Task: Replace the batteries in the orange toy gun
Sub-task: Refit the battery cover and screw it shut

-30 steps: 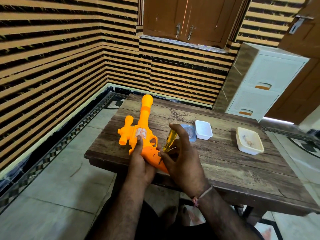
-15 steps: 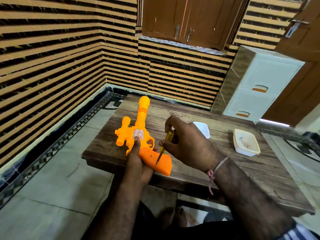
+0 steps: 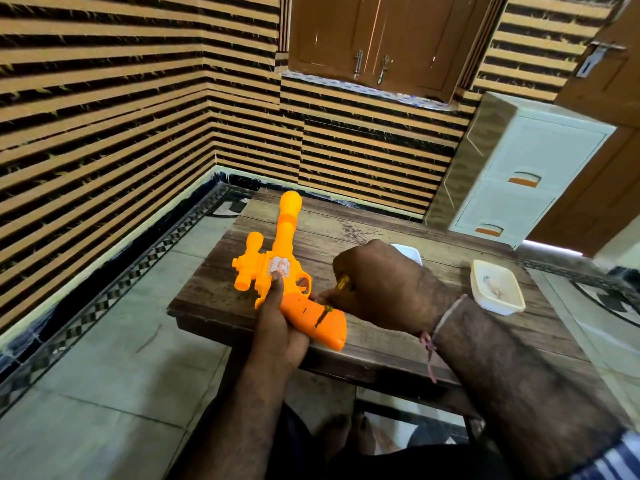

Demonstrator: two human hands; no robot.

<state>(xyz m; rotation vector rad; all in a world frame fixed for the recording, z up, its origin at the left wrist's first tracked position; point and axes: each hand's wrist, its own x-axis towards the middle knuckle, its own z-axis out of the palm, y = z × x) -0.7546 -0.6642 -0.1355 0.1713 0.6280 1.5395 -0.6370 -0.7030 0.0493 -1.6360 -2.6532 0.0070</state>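
Orange toy gun (image 3: 277, 271) lying on its side at the near left corner of the wooden desk (image 3: 381, 344), centre of the frame, barrel pointing toward the far wall, grip hanging slightly over the near edge. Left hand (image 3: 277, 327) wrapped under and around the grip, forefinger laid straight along the body up to the sticker, pinning the toy flat. Right hand (image 3: 384, 285) curled over a small yellow-handled screwdriver (image 3: 343, 284), fingers closed round the handle, the shaft slanting down and its tip seated at a screw hole in the grip panel (image 3: 313, 315). Probably the step of undoing the battery cover, with the cover not yet off. Judged from the look: hollow moulded plastic, light, stiff, smooth and a little slippery, likely to skid or rock under the push of the tool unless braced. Best taken by the grip and the thick body, not by the thin trigger guard or the scope on the side. A small screw easily lost or stripped if the tip slips. Right of the hands, a white tray (image 3: 497, 287) with something small inside, and another white tray (image 3: 410, 252) half hidden behind the right hand.
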